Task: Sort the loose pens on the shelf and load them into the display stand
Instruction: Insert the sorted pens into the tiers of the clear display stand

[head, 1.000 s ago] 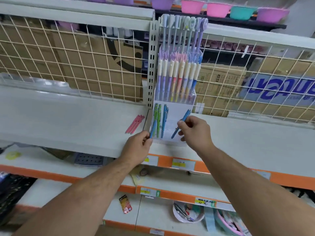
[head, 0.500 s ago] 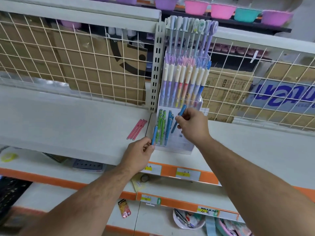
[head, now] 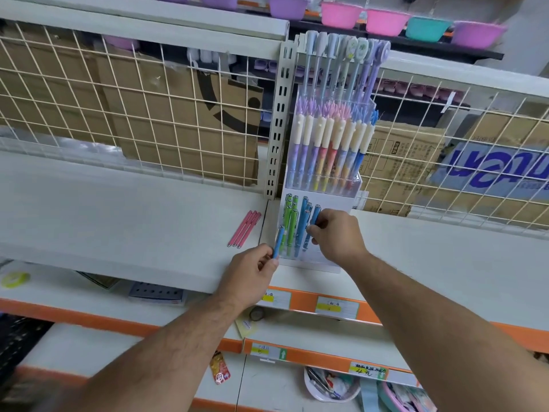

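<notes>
Three pink pens (head: pixel 244 229) lie loose on the shelf (head: pixel 118 221), left of the display stand (head: pixel 322 191). The left hand (head: pixel 252 275) pinches one blue pen (head: pixel 278 242) upright at the stand's front-left corner. Green pens (head: pixel 288 221) occupy the stand's lower tier. The right hand (head: pixel 338 237) grips a second blue pen (head: pixel 315 215), tilted, in that tier.
</notes>
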`<action>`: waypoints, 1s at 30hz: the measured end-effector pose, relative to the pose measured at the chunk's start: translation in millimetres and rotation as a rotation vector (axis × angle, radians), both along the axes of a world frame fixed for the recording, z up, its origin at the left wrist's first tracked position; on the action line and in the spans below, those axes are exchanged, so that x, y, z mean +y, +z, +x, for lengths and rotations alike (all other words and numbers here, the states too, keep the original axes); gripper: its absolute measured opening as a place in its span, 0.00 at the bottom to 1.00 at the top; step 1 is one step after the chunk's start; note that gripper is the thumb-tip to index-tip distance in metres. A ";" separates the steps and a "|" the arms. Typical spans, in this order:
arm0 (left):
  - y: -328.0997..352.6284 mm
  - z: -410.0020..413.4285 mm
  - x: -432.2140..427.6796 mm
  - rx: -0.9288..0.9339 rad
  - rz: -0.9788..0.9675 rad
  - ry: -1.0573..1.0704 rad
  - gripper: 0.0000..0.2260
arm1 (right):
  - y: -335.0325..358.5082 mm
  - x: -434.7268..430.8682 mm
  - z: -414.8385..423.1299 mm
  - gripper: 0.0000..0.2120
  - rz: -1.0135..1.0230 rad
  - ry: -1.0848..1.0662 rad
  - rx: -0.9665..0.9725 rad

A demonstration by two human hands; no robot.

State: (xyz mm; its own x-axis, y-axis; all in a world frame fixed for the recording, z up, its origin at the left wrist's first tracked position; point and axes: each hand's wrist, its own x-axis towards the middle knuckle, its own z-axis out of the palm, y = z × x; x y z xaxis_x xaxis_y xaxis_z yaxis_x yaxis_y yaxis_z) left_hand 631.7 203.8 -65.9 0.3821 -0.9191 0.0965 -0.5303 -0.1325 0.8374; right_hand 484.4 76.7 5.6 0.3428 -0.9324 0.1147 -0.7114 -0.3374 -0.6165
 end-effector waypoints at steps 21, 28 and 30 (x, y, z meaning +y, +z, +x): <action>-1.7 -0.9 -0.4 -0.040 -0.019 -0.011 0.03 | -2.0 26.5 -16.7 0.05 0.017 -0.100 -0.096; -8.4 2.5 -2.3 -0.046 -0.034 -0.059 0.04 | -21.8 57.8 2.7 0.05 0.182 0.162 -0.255; -7.1 2.5 -1.6 -0.042 -0.045 -0.082 0.06 | -25.3 60.8 8.1 0.05 0.154 0.177 -0.258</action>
State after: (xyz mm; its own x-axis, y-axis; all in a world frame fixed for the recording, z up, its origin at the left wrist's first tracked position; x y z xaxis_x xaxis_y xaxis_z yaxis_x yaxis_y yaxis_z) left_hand 634.3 202.2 -73.0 0.3002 -0.9415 0.1533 -0.5729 -0.0495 0.8181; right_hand 492.5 137.5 -19.7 0.4788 -0.8742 0.0813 -0.4641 -0.3306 -0.8218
